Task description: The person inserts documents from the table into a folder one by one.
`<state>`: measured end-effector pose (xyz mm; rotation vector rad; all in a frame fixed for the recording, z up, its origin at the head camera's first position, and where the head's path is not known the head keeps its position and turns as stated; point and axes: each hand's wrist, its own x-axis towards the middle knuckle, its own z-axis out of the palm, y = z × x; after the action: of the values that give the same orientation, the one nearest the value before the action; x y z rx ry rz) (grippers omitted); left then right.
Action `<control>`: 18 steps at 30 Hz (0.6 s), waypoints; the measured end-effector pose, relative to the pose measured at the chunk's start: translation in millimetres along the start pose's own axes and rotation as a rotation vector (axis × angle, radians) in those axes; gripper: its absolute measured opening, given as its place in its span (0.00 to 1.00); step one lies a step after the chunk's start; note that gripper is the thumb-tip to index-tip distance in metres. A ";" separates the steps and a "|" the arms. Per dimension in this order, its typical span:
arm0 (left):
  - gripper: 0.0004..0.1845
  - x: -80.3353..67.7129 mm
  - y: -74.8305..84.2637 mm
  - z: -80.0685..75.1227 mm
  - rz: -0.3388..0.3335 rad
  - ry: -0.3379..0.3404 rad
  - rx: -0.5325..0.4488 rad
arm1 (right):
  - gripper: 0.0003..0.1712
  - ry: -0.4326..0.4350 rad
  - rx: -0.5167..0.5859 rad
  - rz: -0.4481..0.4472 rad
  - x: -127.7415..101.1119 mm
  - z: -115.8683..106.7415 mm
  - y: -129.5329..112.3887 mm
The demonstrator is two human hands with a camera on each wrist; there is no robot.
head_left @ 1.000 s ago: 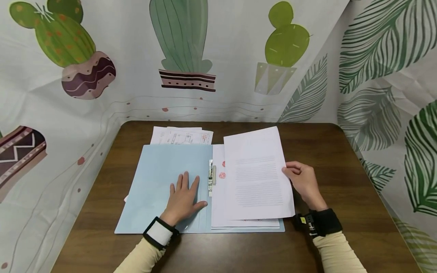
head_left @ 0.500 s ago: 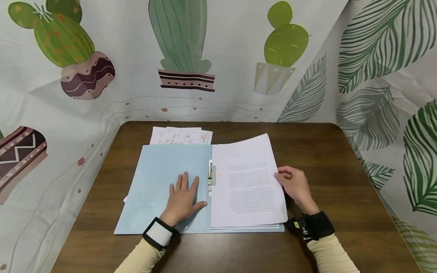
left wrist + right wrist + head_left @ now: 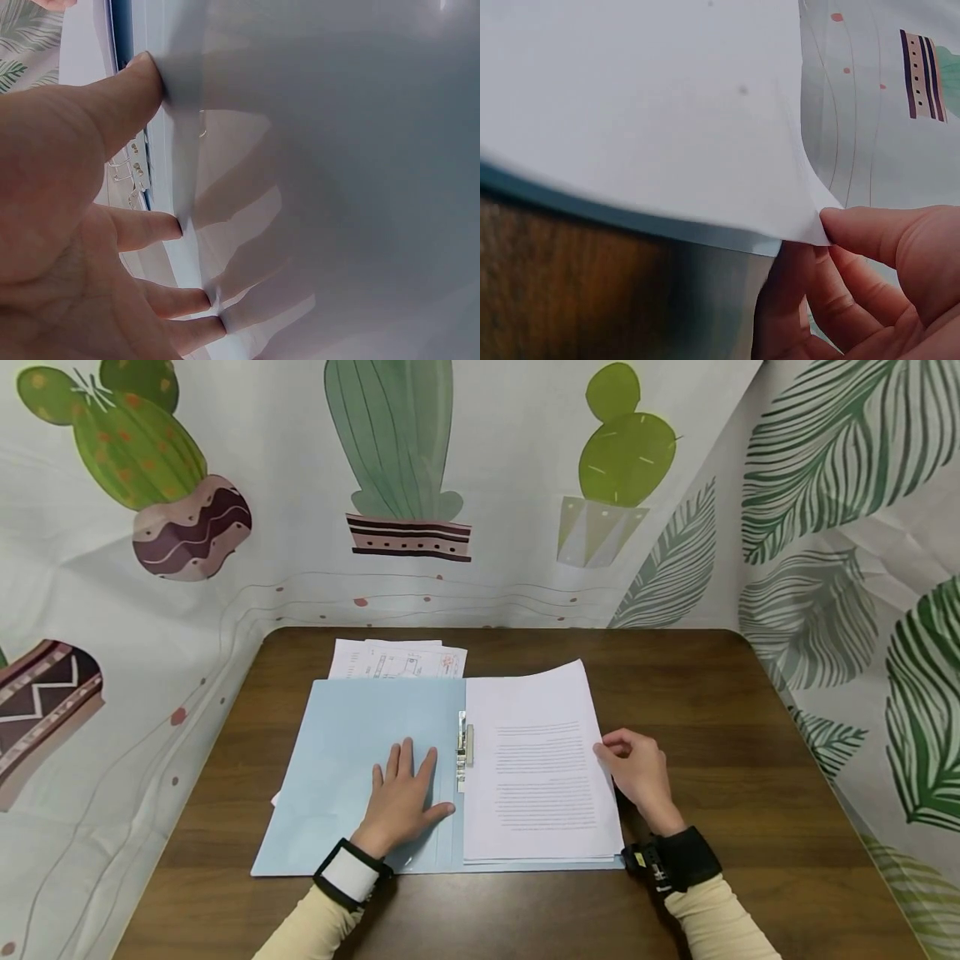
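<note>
A light blue folder [image 3: 352, 718] lies spread on the table, with a metal clip [image 3: 466, 746] along its spine. White printed sheets rest on its right side. My right hand [image 3: 639, 770] pinches the right edge of the top sheet of paper [image 3: 543, 777] between thumb and fingers; in the right wrist view that sheet [image 3: 667, 135] bends up towards the fingertips. My left hand [image 3: 401, 797] rests flat on the folder's left cover, fingers spread. Close up in the left wrist view, its fingertips touch the glossy blue cover [image 3: 360, 187].
Loose printed papers [image 3: 405, 660] stick out behind the folder's top left edge. The brown wooden table [image 3: 697, 693] extends on both sides. A white cloth with cactus prints [image 3: 517, 460] hangs behind it, and leaf prints are at the right.
My right hand has moved left and slightly towards me with the top sheet, which now covers the red-stamped page beneath it. The left hand has stayed in place.
</note>
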<state>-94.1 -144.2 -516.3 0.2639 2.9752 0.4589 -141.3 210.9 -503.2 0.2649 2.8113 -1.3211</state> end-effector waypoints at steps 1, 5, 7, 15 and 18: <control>0.50 0.0 0.0 0.2 0.000 0.000 0.000 | 0.13 0.001 -0.001 -0.003 -0.1 0.4 -0.1; 0.50 0.1 -0.4 0.5 0.002 0.004 -0.003 | 0.12 0.001 -0.003 -0.018 -0.1 2.6 -0.7; 0.49 0.0 -0.5 0.5 0.002 0.005 -0.001 | 0.12 0.000 -0.003 -0.023 0.0 4.0 -1.4; 0.49 0.3 0.3 0.6 -0.007 -0.002 -0.006 | 0.12 -0.004 -0.001 -0.020 -0.6 10.1 -2.6; 0.49 0.0 0.7 0.3 -0.007 -0.003 -0.006 | 0.11 0.000 -0.001 -0.016 -0.2 11.6 -2.7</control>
<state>-94.0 -143.5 -516.3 0.2529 2.9700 0.4661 -142.1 200.3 -508.6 0.2424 2.8203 -1.3230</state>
